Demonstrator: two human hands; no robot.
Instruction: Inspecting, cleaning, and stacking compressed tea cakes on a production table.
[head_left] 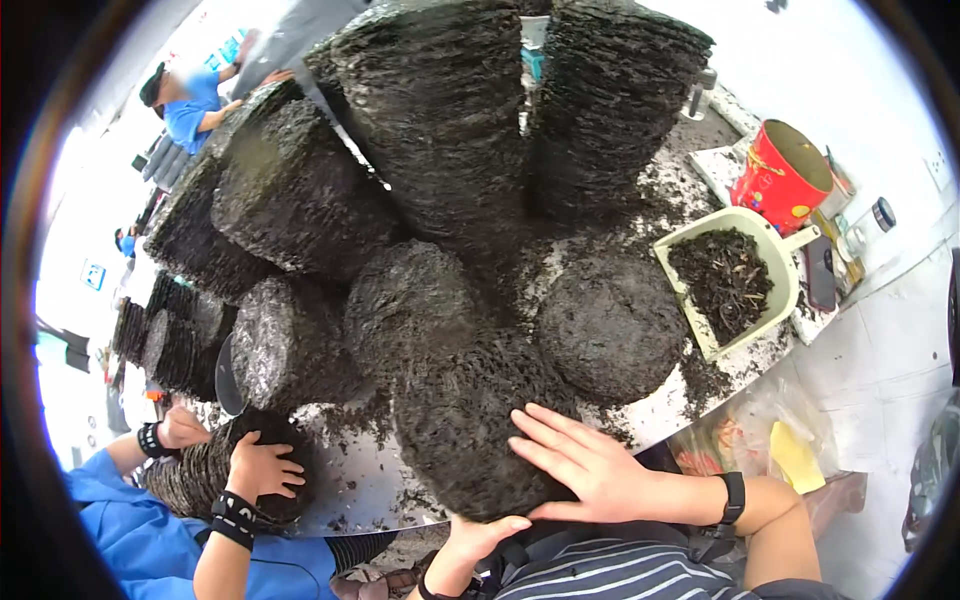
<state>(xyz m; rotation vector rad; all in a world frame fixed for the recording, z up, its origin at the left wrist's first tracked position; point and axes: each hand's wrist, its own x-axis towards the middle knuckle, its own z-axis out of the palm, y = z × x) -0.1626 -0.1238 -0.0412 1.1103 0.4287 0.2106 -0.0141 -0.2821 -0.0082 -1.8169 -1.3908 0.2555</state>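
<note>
right hand (590, 465): pressing flat, fingers spread, on near dark stack (470, 420)
left hand (480, 535): cupping stack's near edge, loosely
scoop (770, 250): sitting far right

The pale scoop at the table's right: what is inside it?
The pale scoop holds a heap of dark loose flakes, the same stuff scattered on the table. The heap covers the scoop's bottom.

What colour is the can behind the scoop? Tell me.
The can is red with small coloured markings, clearest in the head view, behind the pale green scoop.

Dark round stacks (440, 150) crowd the table (360, 490); only its crumb-strewn front edge lies bare.
</note>
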